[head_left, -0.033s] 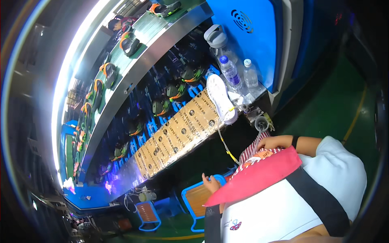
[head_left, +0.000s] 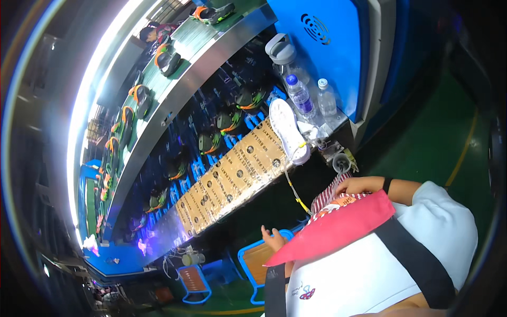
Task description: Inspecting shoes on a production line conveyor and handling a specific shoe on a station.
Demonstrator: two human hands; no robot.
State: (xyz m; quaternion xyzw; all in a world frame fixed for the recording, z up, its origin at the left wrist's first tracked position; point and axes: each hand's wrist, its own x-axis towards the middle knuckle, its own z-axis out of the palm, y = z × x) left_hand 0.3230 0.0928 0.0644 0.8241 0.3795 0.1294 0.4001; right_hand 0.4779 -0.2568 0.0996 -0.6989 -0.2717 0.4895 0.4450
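My left hand [head_left: 273,239] hangs beside a blue-framed stool [head_left: 261,264], fingers apart and nothing in them. At my lap, my right hand [head_left: 355,185] lies on red-and-white striped cloth [head_left: 323,198] with loosely bent fingers. The lower fingers are partly hidden by a pink-red flap of fabric [head_left: 335,230], and no held thing shows. Beyond my hands, a white shoe-shaped piece [head_left: 287,127] lies on the end of a bench [head_left: 227,182] covered in brown printed wrapping. A thin cord [head_left: 293,190] with yellow bands hangs down from it. Neither hand touches the white piece.
Clear bottles [head_left: 302,98] and a grey-lidded jug [head_left: 282,53] stand behind the white piece. A cup [head_left: 341,162] sits by the bench corner. Dark shoes [head_left: 232,119] line a lower rack; others [head_left: 169,59] ride a curved green belt. A person [head_left: 153,34] is beyond it.
The view has shifted very slightly, and my left hand sits a few pixels further left. Both hands otherwise keep their places.
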